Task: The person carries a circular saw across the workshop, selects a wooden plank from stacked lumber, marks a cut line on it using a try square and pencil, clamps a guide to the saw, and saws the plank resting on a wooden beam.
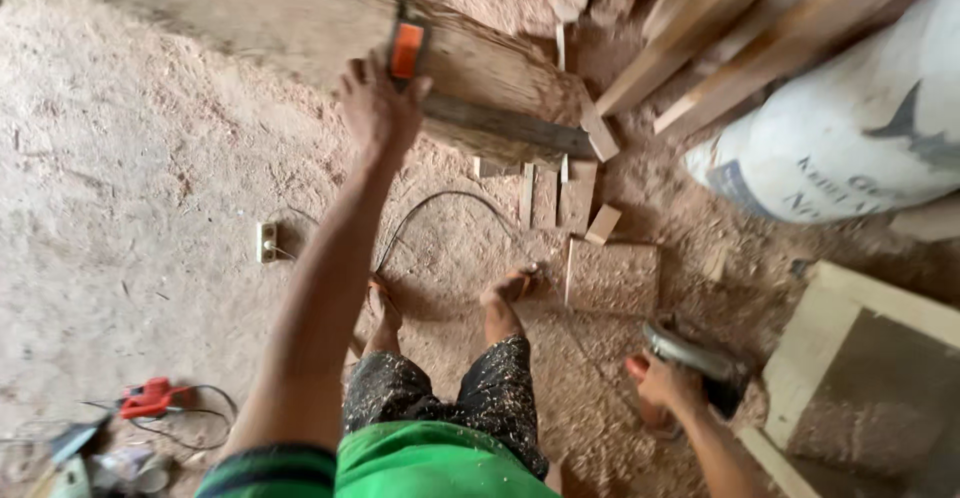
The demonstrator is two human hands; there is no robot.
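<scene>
As viewed from above, reached far forward with left hand (378,108) and closed it on an orange-handled tool (407,50) lying under the fingers, upon a big plank (300,18). Seemed to be lining up a cut. Ran slantwise, long axis from far left to a sawn end just right of that hand. Gripped a circular saw (700,358) low in right hand (665,383). Probably needed next: a steady hold.
</scene>
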